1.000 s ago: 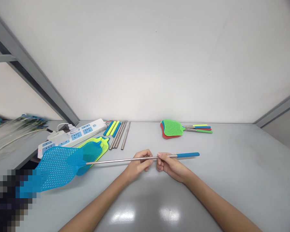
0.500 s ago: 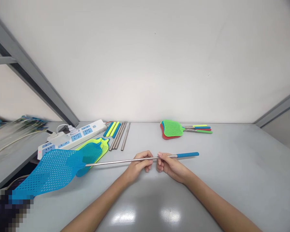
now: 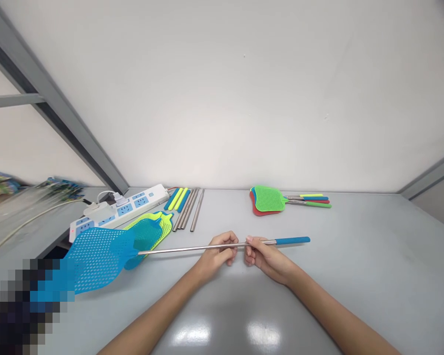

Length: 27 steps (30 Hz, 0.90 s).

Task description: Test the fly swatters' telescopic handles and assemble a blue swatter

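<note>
A blue fly swatter (image 3: 99, 256) with a long metal rod and a blue grip lies level across my view, its mesh head at the left. My left hand (image 3: 220, 250) is closed around the middle of the rod. Just right of it, my right hand (image 3: 262, 254) pinches the rod near the blue grip (image 3: 293, 240). Behind the swatter head lie loose yellow and blue swatter heads (image 3: 166, 224), partly covered. Further back are blue and yellow grips (image 3: 176, 199) and several metal rods (image 3: 197, 211).
Finished-looking swatters (image 3: 269, 198) with green, red and blue heads are stacked by the wall. A white power strip (image 3: 133, 207) with plugs stands at the left. Clear plastic packaging (image 3: 40, 199) lies beyond it. The lower left corner is pixelated.
The whole scene sits slightly further right as the view shifts. Both hands keep their hold on the swatter's rod, with little visible movement between them.
</note>
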Each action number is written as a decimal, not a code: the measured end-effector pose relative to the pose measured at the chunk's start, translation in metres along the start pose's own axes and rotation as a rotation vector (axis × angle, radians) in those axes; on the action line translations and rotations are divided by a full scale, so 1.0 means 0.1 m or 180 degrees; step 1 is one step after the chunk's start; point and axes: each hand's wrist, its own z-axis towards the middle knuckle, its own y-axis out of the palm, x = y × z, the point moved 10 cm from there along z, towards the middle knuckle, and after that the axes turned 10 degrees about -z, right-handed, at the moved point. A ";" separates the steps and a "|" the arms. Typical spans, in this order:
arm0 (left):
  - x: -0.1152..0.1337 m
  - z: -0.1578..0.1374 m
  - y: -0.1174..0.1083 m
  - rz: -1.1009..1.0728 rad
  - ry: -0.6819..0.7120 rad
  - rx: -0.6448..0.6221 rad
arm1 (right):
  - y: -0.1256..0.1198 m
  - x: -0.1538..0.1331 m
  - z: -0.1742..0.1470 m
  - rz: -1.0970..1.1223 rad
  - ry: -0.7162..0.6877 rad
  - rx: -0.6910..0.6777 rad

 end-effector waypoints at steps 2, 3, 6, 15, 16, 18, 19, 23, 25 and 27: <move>-0.01 0.00 0.01 0.0066 -0.0056 -0.0062 | 0.00 -0.01 0.00 0.0008 -0.0005 -0.0005; -0.01 0.00 0.02 0.0140 -0.0086 -0.0108 | 0.01 -0.01 0.00 0.0014 -0.0010 -0.0007; 0.00 0.00 0.04 0.0394 -0.0089 -0.0207 | 0.02 -0.02 -0.01 0.0008 -0.0025 -0.0033; 0.02 -0.02 0.06 0.0573 -0.0114 -0.0260 | 0.00 0.01 -0.01 0.0030 0.0080 0.0015; 0.02 -0.02 0.06 0.0567 -0.0127 -0.0253 | 0.00 0.01 -0.01 0.0025 0.0086 0.0028; 0.02 -0.02 0.06 0.0532 -0.0131 -0.0234 | 0.00 0.01 -0.01 0.0026 0.0086 0.0038; 0.01 -0.01 0.05 0.0503 -0.0123 -0.0225 | 0.00 0.01 -0.02 0.0033 0.0083 0.0033; -0.05 -0.01 0.05 0.0197 -0.0199 -0.0262 | 0.01 0.00 -0.02 0.0030 0.0068 0.0011; -0.10 -0.02 0.06 0.0030 -0.0291 -0.0293 | 0.01 0.00 -0.02 0.0022 0.0064 0.0008; -0.12 -0.02 0.06 -0.0041 -0.0324 -0.0300 | 0.01 0.00 -0.02 0.0030 0.0052 -0.0005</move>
